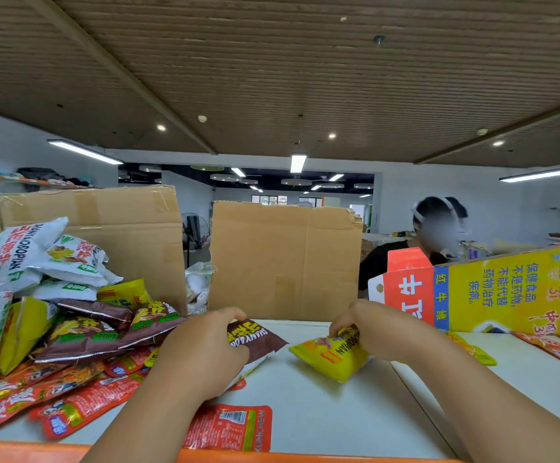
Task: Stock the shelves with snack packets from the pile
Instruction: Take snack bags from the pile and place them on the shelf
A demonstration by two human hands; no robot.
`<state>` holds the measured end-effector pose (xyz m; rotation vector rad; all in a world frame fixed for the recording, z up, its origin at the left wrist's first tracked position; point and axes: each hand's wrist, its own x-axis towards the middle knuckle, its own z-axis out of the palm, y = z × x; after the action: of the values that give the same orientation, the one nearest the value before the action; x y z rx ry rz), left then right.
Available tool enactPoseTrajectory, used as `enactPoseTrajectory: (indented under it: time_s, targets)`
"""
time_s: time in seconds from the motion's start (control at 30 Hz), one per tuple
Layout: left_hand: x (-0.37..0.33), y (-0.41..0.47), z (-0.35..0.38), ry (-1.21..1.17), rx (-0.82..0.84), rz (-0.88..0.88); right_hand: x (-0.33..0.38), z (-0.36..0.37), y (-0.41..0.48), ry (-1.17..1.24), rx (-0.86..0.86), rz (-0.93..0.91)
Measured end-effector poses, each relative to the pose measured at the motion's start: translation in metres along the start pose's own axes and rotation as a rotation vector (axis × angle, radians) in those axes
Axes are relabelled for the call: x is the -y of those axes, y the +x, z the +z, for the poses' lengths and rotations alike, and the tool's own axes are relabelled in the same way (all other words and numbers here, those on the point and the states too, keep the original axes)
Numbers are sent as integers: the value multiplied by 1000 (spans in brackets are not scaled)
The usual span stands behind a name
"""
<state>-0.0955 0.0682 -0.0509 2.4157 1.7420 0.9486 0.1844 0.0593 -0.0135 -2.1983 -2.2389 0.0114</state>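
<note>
1. Both hands are busy at the lower centre of the frame: the left hand (202,349) has its fingers curled round a brown snack packet (262,340), and the right hand (377,329) pinches the upper end of a yellow snack packet (330,357).
2. Each packet touches the white tabletop (322,412) with its lower end, and the two lie near each other with a bare gap between them.
3. At the left of the frame sits the pile (71,315) of snack packets: white ones on top, brown and yellow ones in the middle, flat red ones spread along the bottom.
4. One red packet (232,427) lies flat at the lower centre, partly under the left forearm and close to the orange edge (38,452) of the tabletop.
5. Two brown cardboard sheets stand upright behind the hands, one (121,228) behind the pile and one (285,262) at the centre.
6. A red-and-yellow printed carton (492,289) lies on its side at the right, just behind the right hand, with more red packets (552,349) flat below it.
7. Beyond the carton, at the right middle of the frame, another person in a black top (382,259) is partly visible.
</note>
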Motion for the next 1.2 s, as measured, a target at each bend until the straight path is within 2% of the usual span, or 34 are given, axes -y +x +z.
enactPoseTrajectory:
  time_s: [0.13, 0.27, 0.33, 0.43, 0.5, 0.77, 1.0, 1.2]
  targets:
    - [1, 1, 1, -11, 16, -8, -2, 5, 0, 277, -71, -128]
    - [3, 2, 2, 6, 49, 37, 6, 3, -7, 370, -129, -126]
    - [2, 2, 5, 83, 140, 69, 9, 3, -12, 340, -39, -100]
    - [0, 1, 10, 229, 296, 86, 18, 7, -16, 92, 138, -114]
    - [-1, 2, 10, 260, 326, 88, 23, 11, -15, -29, 189, -113]
    - [2, 4, 12, 230, 331, 102, 34, 11, -19, -127, 168, -89]
    - [11, 8, 15, 114, 326, 72, 31, 9, -15, -70, 156, -75]
    - [1, 3, 8, 56, 239, 36, 29, 6, -18, 69, 52, -99]
